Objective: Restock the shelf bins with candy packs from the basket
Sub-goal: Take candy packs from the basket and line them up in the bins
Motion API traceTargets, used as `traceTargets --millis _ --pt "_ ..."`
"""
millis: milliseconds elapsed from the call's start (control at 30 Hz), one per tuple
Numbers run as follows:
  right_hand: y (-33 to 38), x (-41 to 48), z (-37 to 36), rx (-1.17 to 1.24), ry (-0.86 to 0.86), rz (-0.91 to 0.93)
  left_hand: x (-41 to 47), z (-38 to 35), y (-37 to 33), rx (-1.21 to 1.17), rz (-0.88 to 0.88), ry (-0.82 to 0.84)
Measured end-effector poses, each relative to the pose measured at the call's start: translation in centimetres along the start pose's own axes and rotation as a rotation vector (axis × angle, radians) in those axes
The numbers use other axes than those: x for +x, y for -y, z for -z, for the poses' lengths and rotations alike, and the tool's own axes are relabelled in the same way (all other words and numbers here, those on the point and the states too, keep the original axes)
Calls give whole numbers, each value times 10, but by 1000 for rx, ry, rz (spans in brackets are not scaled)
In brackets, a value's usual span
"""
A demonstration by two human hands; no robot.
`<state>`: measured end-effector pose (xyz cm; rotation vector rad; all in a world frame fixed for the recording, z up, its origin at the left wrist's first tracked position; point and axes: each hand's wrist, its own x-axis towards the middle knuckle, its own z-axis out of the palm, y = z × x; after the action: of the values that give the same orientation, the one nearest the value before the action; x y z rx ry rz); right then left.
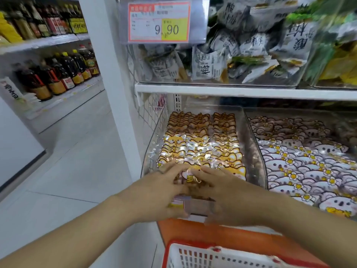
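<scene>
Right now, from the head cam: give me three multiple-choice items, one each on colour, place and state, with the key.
1. What colour is the rim of the basket?
A. red
B. blue
C. green

2. Where are the left hand and the right hand?
A. inside the basket
B. at the front of the cat-pack bin
C. up at the price tag

3. The koala-pack bin is:
A. empty
B. stocked with packs
C. tipped over

Key:
1 A, the rim at the bottom of the view is red.
2 B, both hands lie on cat packs at that bin's front edge.
3 B, koala packs fill it in rows.
</scene>
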<state>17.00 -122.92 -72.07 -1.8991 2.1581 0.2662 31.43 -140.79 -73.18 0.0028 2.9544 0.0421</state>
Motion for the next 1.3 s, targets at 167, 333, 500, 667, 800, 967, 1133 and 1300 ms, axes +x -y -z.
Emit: traceTargets --millis 167,333,500,667,800,967,1133,1300 --pt "-1 -7 -9 -139 -61 39 -7 19 -9 18 -40 232" --pt "13 -9 9 259 -221 -134 2 45 -2 51 -18 186" --pt "48 2 -12 243 -244 -300 20 48 -13 -1 -13 195" --pt "49 5 -10 374 -167 -370 27 55 0 21 -2 158" --pt "53 10 -1 625 -268 -476 52 60 20 -5 -4 69" --pt "56 21 -10 531 -312 -528 75 55 24 67 35 113" --pt "62 21 -13 366 -307 -549 78 52 25 24 77 127" --pt "66 22 -14 358 -328 -571 66 52 22 37 60 180"
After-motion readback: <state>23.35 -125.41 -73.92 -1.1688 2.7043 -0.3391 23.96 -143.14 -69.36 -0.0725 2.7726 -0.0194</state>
